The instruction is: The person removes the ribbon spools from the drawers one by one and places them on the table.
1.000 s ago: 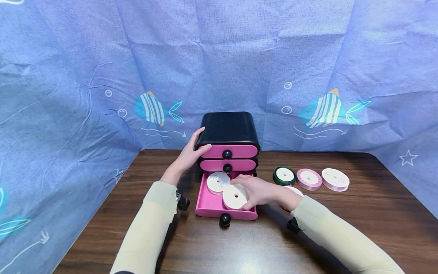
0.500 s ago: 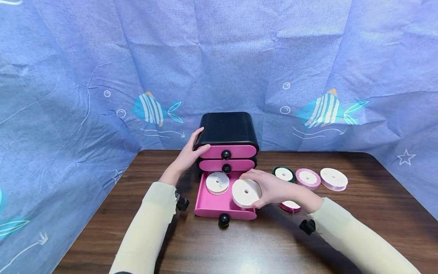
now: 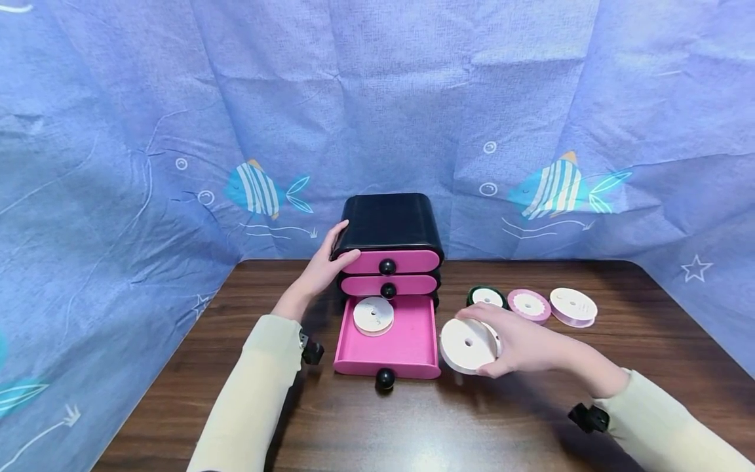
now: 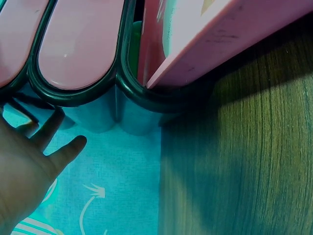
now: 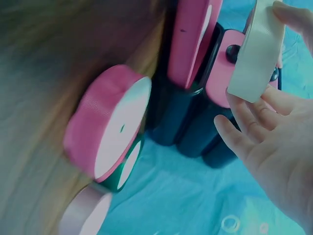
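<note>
A spool of white ribbon is in my right hand, just right of the drawer in the head view. Thumb and fingers pinch this spool by its rim, and the right wrist view shows its pale ribbon edge-on. My left hand rests against the upper left corner of a black cabinet, thumb at the front edge, fingers extended along the side. The cabinet's lowest pink drawer is pulled out. Inside it, on the left, lies another white spool. Two pink drawers above are closed.
On the table's right stand a dark green spool, a pink spool and a pale lilac spool. A crimson ribbon spool shows in the right wrist view. Behind the table hangs a blue fish-print cloth.
My right hand has lifted the white spool out of the drawer and carried it right, past the drawer's side. The left hand has stayed on the cabinet.
</note>
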Motion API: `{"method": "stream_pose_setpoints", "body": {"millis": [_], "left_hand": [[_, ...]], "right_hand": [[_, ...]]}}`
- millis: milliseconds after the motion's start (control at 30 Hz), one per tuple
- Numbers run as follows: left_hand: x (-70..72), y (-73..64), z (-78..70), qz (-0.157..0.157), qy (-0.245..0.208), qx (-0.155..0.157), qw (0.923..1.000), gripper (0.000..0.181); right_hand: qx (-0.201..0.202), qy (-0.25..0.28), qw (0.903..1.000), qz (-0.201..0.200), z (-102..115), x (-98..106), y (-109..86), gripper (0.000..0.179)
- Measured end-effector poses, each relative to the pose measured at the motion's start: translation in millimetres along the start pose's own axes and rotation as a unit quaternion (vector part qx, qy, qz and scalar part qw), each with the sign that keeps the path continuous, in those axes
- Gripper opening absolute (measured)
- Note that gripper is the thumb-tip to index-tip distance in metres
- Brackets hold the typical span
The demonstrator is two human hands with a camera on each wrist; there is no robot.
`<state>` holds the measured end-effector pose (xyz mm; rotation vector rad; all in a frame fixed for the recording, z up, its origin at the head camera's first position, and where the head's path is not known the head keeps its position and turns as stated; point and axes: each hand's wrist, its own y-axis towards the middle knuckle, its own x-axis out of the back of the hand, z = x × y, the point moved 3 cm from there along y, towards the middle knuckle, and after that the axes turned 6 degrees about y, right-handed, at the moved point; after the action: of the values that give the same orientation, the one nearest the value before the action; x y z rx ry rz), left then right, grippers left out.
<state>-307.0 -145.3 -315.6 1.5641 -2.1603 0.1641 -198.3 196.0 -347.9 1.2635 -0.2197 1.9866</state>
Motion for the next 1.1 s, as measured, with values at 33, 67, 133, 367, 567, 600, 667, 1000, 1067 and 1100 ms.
{"method": "stream_pose_setpoints", "body": {"millis": [33, 67, 133, 367, 567, 600, 667, 1000, 1067, 1100], "left_hand": [[0.1, 0.0, 0.1, -0.001, 0.0, 0.0, 1.0, 0.075], [0.2, -0.1, 0.2, -0.001, 0.001, -0.001, 1.0, 0.075], [0.3, -0.2, 0.3, -0.002, 0.002, 0.0, 1.0, 0.075], [0.0, -0.4, 0.7, 0.0, 0.002, 0.003, 1.0, 0.075], [0.8, -0.1, 1.7, -0.002, 0.004, 0.005, 1.0, 0.076], [0.8, 0.1, 1.8, -0.002, 0.003, 0.004, 1.0, 0.076], [0.6, 0.2, 1.8, -0.002, 0.0, 0.004, 1.0, 0.076], [-0.6, 2.9, 6.9, -0.002, -0.005, 0.0, 1.0, 0.075], [-0.3, 3.3, 6.9, -0.002, -0.003, 0.002, 1.0, 0.075], [-0.2, 3.4, 6.7, -0.002, -0.002, 0.002, 1.0, 0.075]], "right_hand": [[0.002, -0.002, 1.0, -0.006, -0.7, 0.8, -5.3, 0.075], [0.0, -0.004, 0.9999, -0.012, -1.9, 1.3, -10.8, 0.074], [-0.005, -0.006, 0.9996, -0.026, -4.8, 2.5, -22.2, 0.073], [-0.02, -0.03, 0.996, -0.082, -21.3, 11.8, -64.2, 0.077], [-0.036, -0.059, 0.9908, -0.117, -43.7, 23.9, -93.7, 0.076], [-0.04, -0.065, 0.9895, -0.123, -47.4, 25.6, -97.8, 0.076], [-0.051, -0.075, 0.987, -0.133, -54.6, 28.8, -104.9, 0.076], [-0.139, -0.11, 0.9763, -0.125, -88.2, 40.6, -117.5, 0.076], [-0.144, -0.114, 0.9753, -0.123, -93.0, 40.8, -116.8, 0.076], [-0.146, -0.117, 0.9747, -0.122, -95.2, 40.5, -116.4, 0.075]]}}
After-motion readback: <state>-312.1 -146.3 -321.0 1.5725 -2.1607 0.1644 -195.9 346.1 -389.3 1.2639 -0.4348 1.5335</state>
